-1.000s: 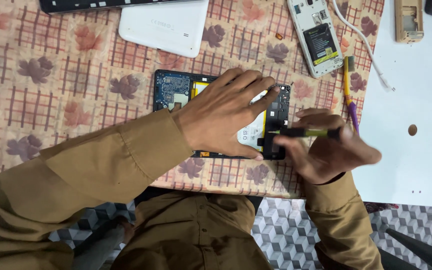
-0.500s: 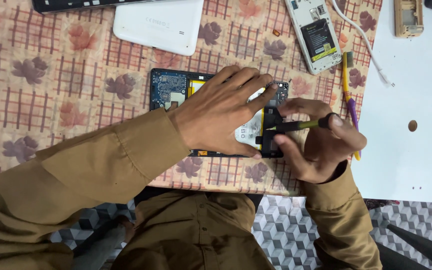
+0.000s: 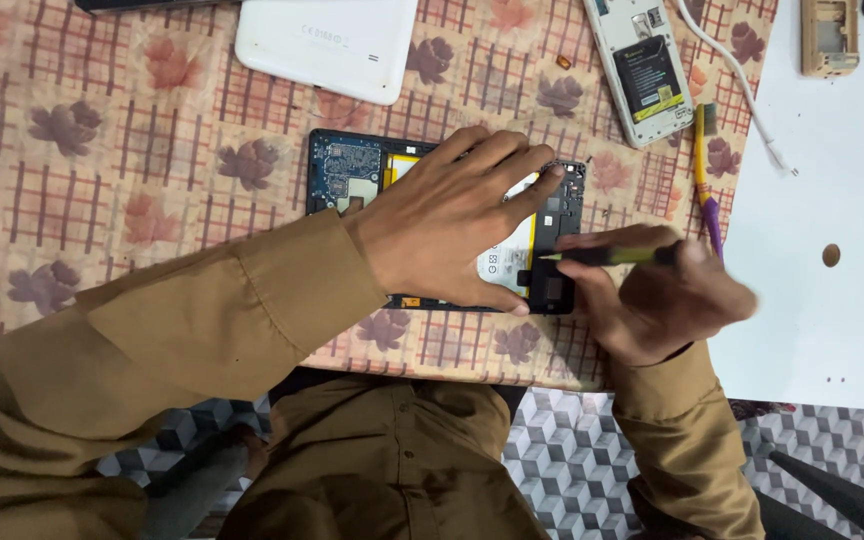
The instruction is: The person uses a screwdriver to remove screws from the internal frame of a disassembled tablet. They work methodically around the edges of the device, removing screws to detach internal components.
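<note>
Opened tablet point(image 3: 552, 215) lying crosswise, left hand point(image 3: 452, 220) pressing, right hand point(image 3: 667, 300) tool point(image 3: 607, 256) pointing left

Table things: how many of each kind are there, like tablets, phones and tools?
Tablets: 2, the opened tablet under the left hand and a white tablet.
Phones: 2, an opened white phone and a tan phone shell.
Tools: 2, the screwdriver in the right hand and a brush.
Cables: 1, white cable.
Total: 7.
</note>
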